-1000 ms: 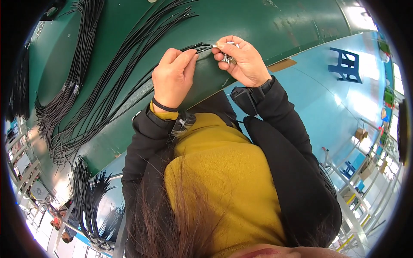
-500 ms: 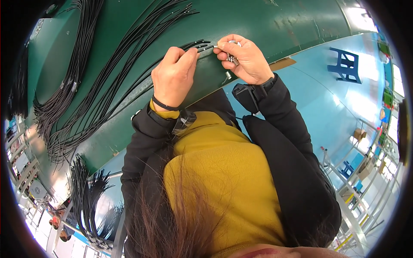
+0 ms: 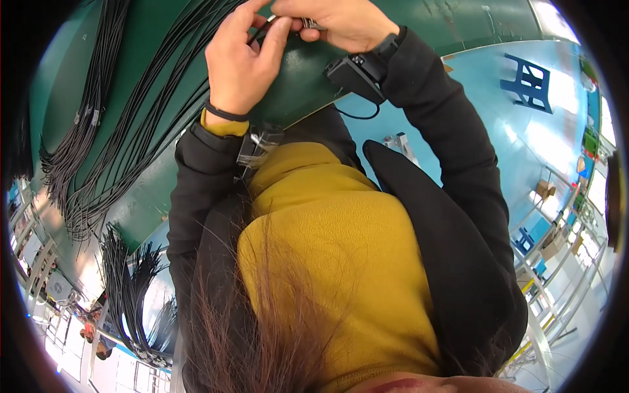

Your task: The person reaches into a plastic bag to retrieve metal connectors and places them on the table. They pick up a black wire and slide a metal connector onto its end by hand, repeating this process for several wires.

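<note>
At the top edge of the head view both my hands meet over the green table (image 3: 301,72). My left hand (image 3: 244,62) is closed on a black cable (image 3: 262,31), whose end points toward my right fingers. Fingertips and thumb of my right hand (image 3: 347,25) are pinched at that cable end. Several small silver metal pieces (image 3: 311,23) show in the curl of the right fingers. The picture's edge cuts off part of both hands, so the exact contact at the cable tip is hard to see.
Long black cables (image 3: 154,92) fan across the table to the left, beside a tied bundle (image 3: 92,111). More black cables (image 3: 131,288) hang below the table's near left edge. A blue stool (image 3: 526,83) stands on the blue floor at right.
Both hands have moved up and left in the picture, farther over the table, and come closer together. The left hand still grips cable and the right still holds the silver pieces.
</note>
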The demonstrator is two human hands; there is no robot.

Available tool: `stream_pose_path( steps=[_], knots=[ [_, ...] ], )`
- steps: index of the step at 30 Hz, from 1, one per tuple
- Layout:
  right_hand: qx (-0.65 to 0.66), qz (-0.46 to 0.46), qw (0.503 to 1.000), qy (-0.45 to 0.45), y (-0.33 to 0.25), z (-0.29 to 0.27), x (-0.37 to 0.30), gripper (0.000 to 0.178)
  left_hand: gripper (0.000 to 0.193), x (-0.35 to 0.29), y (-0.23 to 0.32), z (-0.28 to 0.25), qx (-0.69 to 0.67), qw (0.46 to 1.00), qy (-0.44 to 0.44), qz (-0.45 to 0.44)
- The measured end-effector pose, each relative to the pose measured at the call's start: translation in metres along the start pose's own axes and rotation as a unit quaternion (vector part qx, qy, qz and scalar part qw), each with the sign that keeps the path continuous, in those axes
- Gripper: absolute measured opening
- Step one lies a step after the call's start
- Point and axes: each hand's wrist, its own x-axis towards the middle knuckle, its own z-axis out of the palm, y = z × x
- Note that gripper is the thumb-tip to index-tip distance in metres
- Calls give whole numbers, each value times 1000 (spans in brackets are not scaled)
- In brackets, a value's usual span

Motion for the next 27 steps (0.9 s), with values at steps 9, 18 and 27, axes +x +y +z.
stream_pose_path(
  steps=[9, 18, 27],
  knots=[
    [305, 12, 952, 34, 18, -67, -64, 13, 10, -8, -14, 4, -56, 998, 34, 26],
    [-552, -181, 741, 337, 90, -28, -102, 14, 10, -33, -1, 7, -11, 998, -39, 37],
    [-423, -226, 857, 192, 74, -20, -88, 11, 10, -42, 6, 6, -30, 997, -61, 33]
  ],
)
